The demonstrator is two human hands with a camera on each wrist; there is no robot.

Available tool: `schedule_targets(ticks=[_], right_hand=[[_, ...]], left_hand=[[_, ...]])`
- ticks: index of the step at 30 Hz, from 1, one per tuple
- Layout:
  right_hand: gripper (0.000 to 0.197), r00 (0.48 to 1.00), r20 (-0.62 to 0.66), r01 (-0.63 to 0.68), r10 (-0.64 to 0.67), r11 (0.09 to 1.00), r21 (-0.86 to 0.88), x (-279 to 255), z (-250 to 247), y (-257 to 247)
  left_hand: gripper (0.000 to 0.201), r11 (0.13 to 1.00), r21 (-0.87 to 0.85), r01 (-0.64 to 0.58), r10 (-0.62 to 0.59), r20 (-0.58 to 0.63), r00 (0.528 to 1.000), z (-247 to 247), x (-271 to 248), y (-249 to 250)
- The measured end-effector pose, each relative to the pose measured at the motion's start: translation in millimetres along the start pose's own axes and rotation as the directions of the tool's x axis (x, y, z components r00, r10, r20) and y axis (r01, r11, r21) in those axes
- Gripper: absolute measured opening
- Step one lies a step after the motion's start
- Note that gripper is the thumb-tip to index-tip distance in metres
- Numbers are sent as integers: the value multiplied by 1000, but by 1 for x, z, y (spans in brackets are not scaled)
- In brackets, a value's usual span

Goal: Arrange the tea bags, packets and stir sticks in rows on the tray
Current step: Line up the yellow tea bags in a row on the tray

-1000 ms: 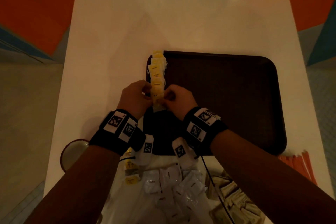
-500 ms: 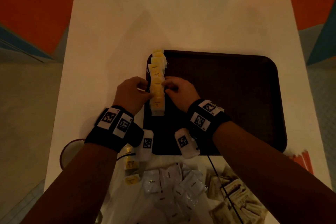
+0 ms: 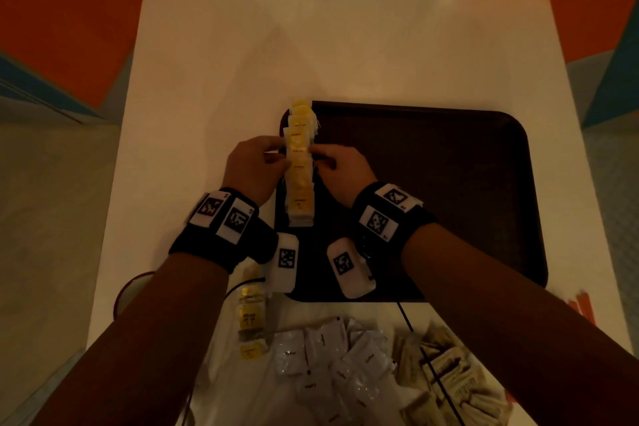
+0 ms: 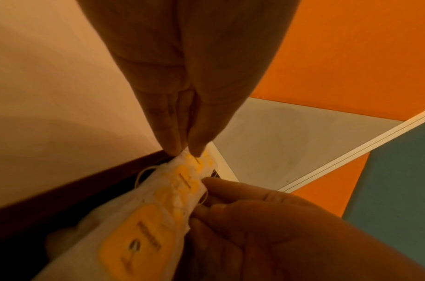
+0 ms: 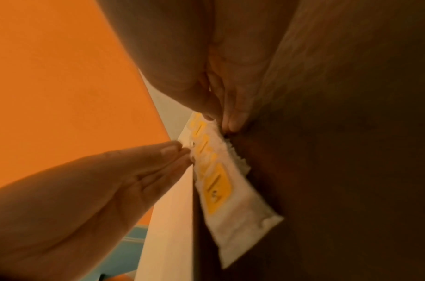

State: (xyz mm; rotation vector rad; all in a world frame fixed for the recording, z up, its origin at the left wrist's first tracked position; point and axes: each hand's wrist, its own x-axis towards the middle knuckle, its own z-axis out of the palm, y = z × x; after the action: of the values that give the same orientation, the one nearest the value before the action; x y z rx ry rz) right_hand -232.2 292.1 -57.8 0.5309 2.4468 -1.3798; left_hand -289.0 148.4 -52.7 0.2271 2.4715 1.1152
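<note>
Here, left hand [image 3: 250,169] and right hand [image 3: 340,171], fingers [image 4: 170,133] pinching tea bags [image 3: 300,183] at left edge of tray [image 3: 449,183], open rightward.

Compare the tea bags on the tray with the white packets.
Tea bags carry yellow tags; packets are white, untagged. Tea bags lie overlapped in a row along the tray's left edge; packets sit heaped off it, nearer the person. Both are flat, pale sachets.
</note>
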Motion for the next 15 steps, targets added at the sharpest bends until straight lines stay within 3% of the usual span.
schedule_targets(ticks=[5,10,15], right_hand=[[43,996,-82,-25,29,999,45,7,-3,0],[48,1000,3,-5,5,999,47,15,-2,1],[50,994,-94,58,-54,998,38,26,-2,0]], left_hand=[[39,999,28,-42,42,34,999,5,9,5],[39,998,14,-62,62,14,998,5,14,3],[42,999,2,-54,54,-14,998,3,18,1]])
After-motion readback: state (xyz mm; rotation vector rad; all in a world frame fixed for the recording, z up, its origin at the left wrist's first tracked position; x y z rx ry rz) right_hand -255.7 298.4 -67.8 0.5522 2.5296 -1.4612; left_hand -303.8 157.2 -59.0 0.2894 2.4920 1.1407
